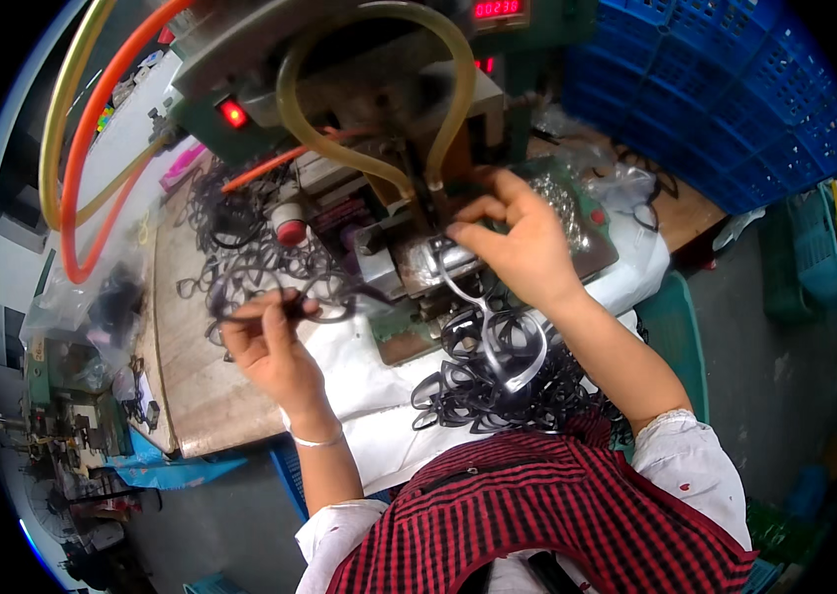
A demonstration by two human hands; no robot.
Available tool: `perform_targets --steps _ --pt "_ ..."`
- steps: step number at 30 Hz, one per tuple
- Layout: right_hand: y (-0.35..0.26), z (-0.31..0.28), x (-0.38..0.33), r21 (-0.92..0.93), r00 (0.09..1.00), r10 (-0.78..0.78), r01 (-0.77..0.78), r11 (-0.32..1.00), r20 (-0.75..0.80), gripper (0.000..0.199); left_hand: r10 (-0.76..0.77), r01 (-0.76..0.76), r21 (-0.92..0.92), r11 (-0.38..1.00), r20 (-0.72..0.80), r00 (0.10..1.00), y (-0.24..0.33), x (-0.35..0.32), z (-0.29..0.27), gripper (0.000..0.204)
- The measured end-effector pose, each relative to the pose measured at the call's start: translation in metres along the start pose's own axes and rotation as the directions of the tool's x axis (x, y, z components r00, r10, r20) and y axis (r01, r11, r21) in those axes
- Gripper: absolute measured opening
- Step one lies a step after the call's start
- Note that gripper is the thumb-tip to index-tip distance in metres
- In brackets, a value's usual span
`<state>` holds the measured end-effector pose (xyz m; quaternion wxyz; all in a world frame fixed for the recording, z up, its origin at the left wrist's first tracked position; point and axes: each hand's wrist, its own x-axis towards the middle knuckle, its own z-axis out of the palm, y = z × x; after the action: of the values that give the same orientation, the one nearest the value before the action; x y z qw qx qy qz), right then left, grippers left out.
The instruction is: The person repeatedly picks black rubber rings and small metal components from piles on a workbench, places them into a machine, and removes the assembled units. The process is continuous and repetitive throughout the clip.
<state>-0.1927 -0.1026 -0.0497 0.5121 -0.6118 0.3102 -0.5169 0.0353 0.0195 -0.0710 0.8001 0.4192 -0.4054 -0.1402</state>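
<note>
In my left hand (275,346) is a dark eyeglass frame (329,297), pinched between thumb and fingers above the worktable and slightly blurred. My right hand (518,238) reaches to the machine's metal fixture (423,265), fingers curled and thumb close to the fingertips. What they grip there is hidden. A shiny eyeglass frame (487,332) slants down from the fixture, its upper end just below the right thumb. Beneath it lies a heap of black eyeglass frames (458,391) on white sheeting, close to my body.
More dark frames (270,255) cover the wooden table (206,396) at left. A red-topped button (291,232) stands beside the fixture. Yellowish tubing (285,89) and an orange hose (72,218) hang around the machine. Blue crates (716,99) stand at back right.
</note>
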Motion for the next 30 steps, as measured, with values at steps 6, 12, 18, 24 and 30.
perform_targets --steps 6,12,18,24,30 --pt "-0.014 0.012 -0.008 0.232 0.992 0.111 -0.12 0.965 0.054 0.052 0.255 -0.244 -0.079 0.967 0.205 0.945 0.042 0.046 0.067 0.009" --pt "-0.02 -0.014 -0.027 0.076 0.982 0.044 -0.058 0.995 0.182 0.052 0.276 -0.345 0.087 0.935 0.433 0.858 0.074 -0.013 0.049 0.015" --pt "0.075 -0.089 -0.028 -0.953 0.964 -0.25 -0.006 0.302 -0.085 0.027 0.467 -0.874 0.148 0.463 0.797 0.383 0.04 -0.028 0.088 0.023" --pt "0.08 -0.105 -0.011 -0.892 0.933 -0.351 0.091 0.443 -0.079 0.015 0.509 -0.877 0.086 0.472 0.786 0.351 0.016 -0.027 0.09 0.027" --pt "0.074 -0.098 -0.011 -0.858 0.929 -0.342 0.056 0.511 -0.144 0.011 0.502 -0.855 0.083 0.512 0.779 0.376 0.016 -0.024 0.092 0.028"
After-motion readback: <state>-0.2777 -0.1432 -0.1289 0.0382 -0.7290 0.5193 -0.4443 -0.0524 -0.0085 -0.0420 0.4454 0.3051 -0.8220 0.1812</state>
